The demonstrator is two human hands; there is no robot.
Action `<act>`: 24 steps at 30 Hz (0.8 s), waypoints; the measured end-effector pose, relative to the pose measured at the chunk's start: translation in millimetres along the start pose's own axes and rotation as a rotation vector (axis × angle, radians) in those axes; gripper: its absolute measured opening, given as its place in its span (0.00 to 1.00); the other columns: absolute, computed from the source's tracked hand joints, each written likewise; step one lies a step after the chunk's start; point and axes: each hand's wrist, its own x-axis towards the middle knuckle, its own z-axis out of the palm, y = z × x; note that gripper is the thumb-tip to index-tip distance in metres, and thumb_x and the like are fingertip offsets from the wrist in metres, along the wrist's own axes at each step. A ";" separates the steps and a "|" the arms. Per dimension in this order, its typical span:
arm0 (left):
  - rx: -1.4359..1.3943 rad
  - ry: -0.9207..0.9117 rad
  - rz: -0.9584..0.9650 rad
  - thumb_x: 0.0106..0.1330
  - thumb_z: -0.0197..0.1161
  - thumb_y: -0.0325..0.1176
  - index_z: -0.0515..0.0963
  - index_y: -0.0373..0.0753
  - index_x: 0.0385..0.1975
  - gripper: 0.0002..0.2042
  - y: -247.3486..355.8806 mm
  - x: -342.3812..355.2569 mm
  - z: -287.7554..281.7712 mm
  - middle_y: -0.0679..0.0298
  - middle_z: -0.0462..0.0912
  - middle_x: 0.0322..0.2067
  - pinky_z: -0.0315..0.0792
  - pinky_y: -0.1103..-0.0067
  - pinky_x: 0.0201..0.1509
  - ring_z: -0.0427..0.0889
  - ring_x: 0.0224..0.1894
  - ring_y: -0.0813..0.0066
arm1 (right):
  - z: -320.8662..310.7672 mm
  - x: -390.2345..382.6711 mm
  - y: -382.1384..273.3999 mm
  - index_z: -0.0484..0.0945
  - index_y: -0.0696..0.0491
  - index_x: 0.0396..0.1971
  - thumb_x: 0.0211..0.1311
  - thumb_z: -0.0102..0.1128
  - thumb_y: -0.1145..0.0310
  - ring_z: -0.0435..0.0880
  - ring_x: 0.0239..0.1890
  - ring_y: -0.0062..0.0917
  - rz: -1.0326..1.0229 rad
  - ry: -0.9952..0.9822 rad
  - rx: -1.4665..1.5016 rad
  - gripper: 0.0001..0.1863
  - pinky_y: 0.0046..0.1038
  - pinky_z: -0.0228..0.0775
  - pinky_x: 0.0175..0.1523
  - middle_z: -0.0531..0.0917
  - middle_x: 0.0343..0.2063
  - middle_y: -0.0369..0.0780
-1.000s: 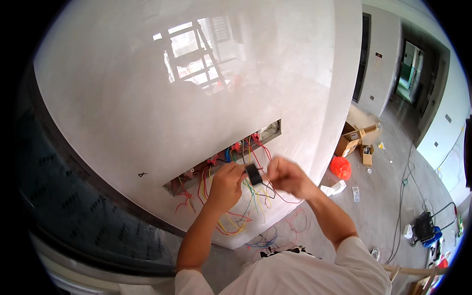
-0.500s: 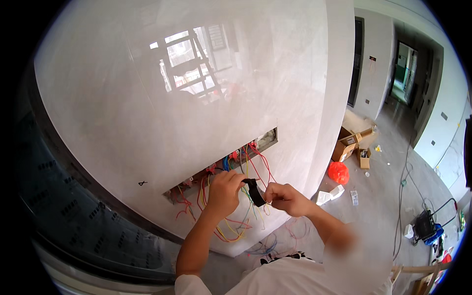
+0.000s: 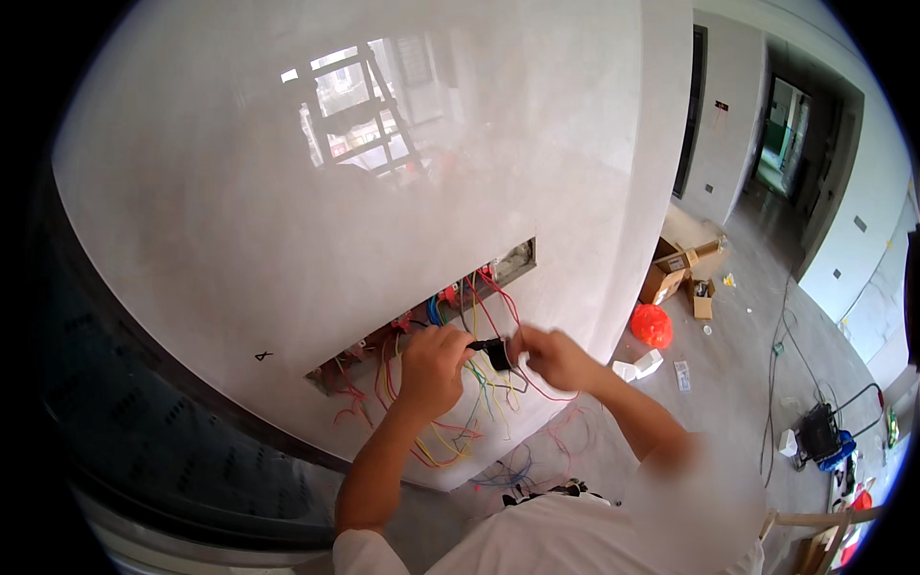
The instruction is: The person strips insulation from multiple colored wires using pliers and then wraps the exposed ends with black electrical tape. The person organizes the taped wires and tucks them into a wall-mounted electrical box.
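My left hand [image 3: 437,362] is closed in a pinch in front of the wall slot, and black electrical tape [image 3: 498,355] comes out at its fingertips. The tape stretches toward my right hand [image 3: 548,358], whose curled fingers grip its other end and look slightly blurred. What lies inside my left fingers is hidden. Just behind both hands, red, yellow, green and blue wires [image 3: 387,369] hang out of a long recessed slot [image 3: 517,257] cut in the wall. Red junction pieces [image 3: 450,293] sit inside that slot.
A glossy pale wall [image 3: 211,220] fills the left and middle. On the floor at right are cardboard boxes [image 3: 663,280], a red plastic bag [image 3: 652,327], white pieces [image 3: 644,365], a long cable [image 3: 770,412] and a black cart-like item [image 3: 820,433]. Loose wires [image 3: 513,470] lie below the slot.
My right hand has shifted slightly up and left, nearer my left hand. The black tape has swung from hanging down steeply to lying more level between the hands.
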 end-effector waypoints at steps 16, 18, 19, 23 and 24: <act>0.049 -0.139 0.007 0.62 0.68 0.23 0.79 0.39 0.37 0.07 -2.2 -8.2 -18.8 0.61 0.80 0.33 0.66 0.61 0.43 0.78 0.37 0.54 | -18.4 34.4 -29.6 0.72 0.51 0.42 0.58 0.49 0.89 0.75 0.28 0.17 -0.008 0.065 0.741 0.17 0.24 0.65 0.30 0.85 0.36 0.35; 0.104 -0.161 0.013 0.63 0.67 0.24 0.79 0.41 0.36 0.06 -1.5 -4.5 -18.6 0.62 0.81 0.33 0.66 0.61 0.43 0.78 0.38 0.57 | -17.2 8.4 -18.3 0.73 0.50 0.36 0.57 0.52 0.90 0.71 0.29 0.12 -0.161 0.041 0.783 0.16 0.22 0.61 0.31 0.76 0.31 0.29; 0.086 -0.133 0.003 0.62 0.68 0.24 0.79 0.40 0.37 0.06 -0.1 -2.9 -15.7 0.62 0.80 0.33 0.66 0.61 0.43 0.78 0.38 0.56 | -13.6 -11.1 -7.7 0.74 0.50 0.35 0.58 0.53 0.89 0.74 0.30 0.16 -0.206 -0.054 0.670 0.14 0.24 0.63 0.32 0.77 0.30 0.31; 0.003 -0.070 -0.020 0.61 0.69 0.23 0.80 0.40 0.37 0.07 -4.4 -5.4 -10.8 0.62 0.80 0.34 0.66 0.61 0.43 0.77 0.38 0.55 | 0.6 -4.1 -1.3 0.74 0.55 0.36 0.62 0.50 0.85 0.83 0.31 0.34 -0.113 -0.060 -0.233 0.09 0.38 0.73 0.36 0.82 0.28 0.42; -0.041 -0.071 -0.012 0.61 0.69 0.23 0.80 0.41 0.37 0.07 -3.0 -5.4 -9.4 0.62 0.80 0.34 0.66 0.61 0.43 0.77 0.38 0.55 | -3.3 10.5 7.9 0.74 0.54 0.35 0.58 0.50 0.86 0.81 0.27 0.29 -0.111 0.088 -0.162 0.10 0.34 0.70 0.32 0.82 0.29 0.39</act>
